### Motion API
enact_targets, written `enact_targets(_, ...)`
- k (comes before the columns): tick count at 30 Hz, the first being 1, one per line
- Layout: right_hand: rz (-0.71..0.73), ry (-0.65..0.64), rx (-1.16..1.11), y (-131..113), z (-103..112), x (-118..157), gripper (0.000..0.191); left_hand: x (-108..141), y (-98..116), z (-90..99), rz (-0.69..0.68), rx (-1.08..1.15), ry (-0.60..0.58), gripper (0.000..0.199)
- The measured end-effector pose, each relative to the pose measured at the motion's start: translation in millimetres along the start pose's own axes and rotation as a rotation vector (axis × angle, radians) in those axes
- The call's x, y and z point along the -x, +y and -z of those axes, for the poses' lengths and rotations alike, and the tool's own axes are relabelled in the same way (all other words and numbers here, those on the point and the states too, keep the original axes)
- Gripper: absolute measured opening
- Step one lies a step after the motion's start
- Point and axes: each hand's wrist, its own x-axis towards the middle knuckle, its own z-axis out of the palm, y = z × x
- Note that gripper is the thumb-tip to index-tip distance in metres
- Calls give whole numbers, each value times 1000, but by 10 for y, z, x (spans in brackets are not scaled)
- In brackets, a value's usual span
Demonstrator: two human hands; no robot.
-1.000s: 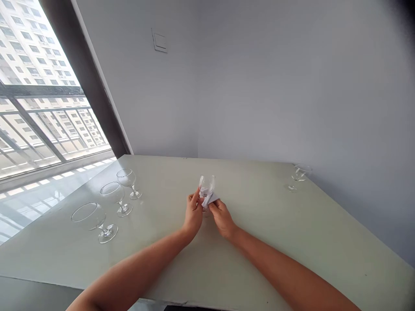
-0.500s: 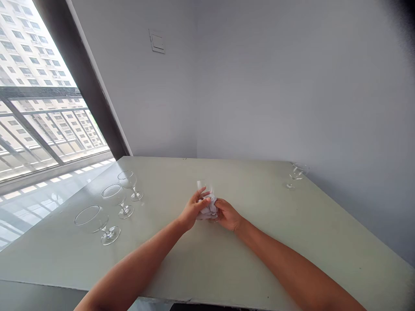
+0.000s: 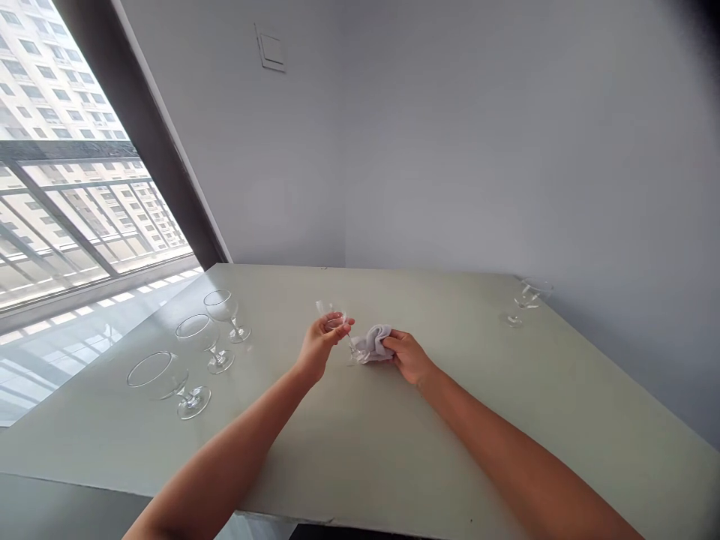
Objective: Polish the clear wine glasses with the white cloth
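My left hand [image 3: 322,346] is wrapped round the bowl of a clear stemmed glass [image 3: 322,307], which is tilted with its rim to the left and its foot to the right. In my right hand [image 3: 412,358] is a bunched pale cloth [image 3: 373,345], pressed up against the stem and foot of that glass. The cloth hides part of the foot. Both hands are just above the middle of the table [image 3: 360,442].
Three stemmed glasses stand in a row on the left: a near one [image 3: 194,403], a middle one [image 3: 220,361] and a far one [image 3: 239,333]. Another stemmed glass [image 3: 529,300] stands at the far right edge. Walls [image 3: 450,150] border the table behind.
My left hand has moved left with the glass, tipping it from near upright to slanted. The cloth in my right hand has gone from around the bowl to the stem and foot.
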Motion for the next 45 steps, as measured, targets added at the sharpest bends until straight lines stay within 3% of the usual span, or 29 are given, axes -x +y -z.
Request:
enact_targets(2,178,23,196,-103,17,61,14,-25,19,35,24,44,83,48)
enact_targets(5,552,-166,660,-185,-95,218,17,-9,9,17,97,145,137,45)
enact_targets(7,758,-253,925,-154,-213,312,19,47,-4,-42,161,208,109,41)
enact_targets(9,843,-274,1033,-98,-297,366,25,122,-3,-111,218,258,50,37)
enact_targets(11,806,-274,941,-69,-322,383,23,192,23,-161,233,282,-12,33)
enact_targets(13,689,-252,674,-75,-311,373,14,243,71,-184,201,319,-66,31)
enact_targets(15,509,-218,297,-78,-312,345,12,276,127,-190,141,379,-109,30)
enact_targets(18,199,-183,-217,3,-398,292,24,305,177,-193,-1,408,-132,26)
enact_targets(21,-35,-177,-364,158,-525,278,25,308,162,-188,-161,275,-100,28)
enact_targets(24,-135,-269,-144,251,-542,335,28,273,135,-153,-289,133,-36,33)
enact_targets(27,51,-373,317,195,-415,408,30,221,140,-95,-363,9,57,36)
enact_targets(29,261,-292,626,83,-310,423,28,196,143,-66,-370,-63,121,39)
enact_targets(32,514,-6,888,-118,-228,388,26,194,103,-76,-332,-101,154,43)
enact_targets(35,642,77,1019,-236,-268,329,23,243,23,-148,-294,-131,128,43)
enact_targets(41,558,-59,1094,-151,-349,203,28,361,-95,-273,-289,-178,58,39)
enact_targets(43,555,-50,1064,-111,-239,151,24,372,-130,-291,-299,-242,24,44)
enact_targets(45,497,83,991,-99,-4,83,17,367,-181,-305,-284,-334,13,53)
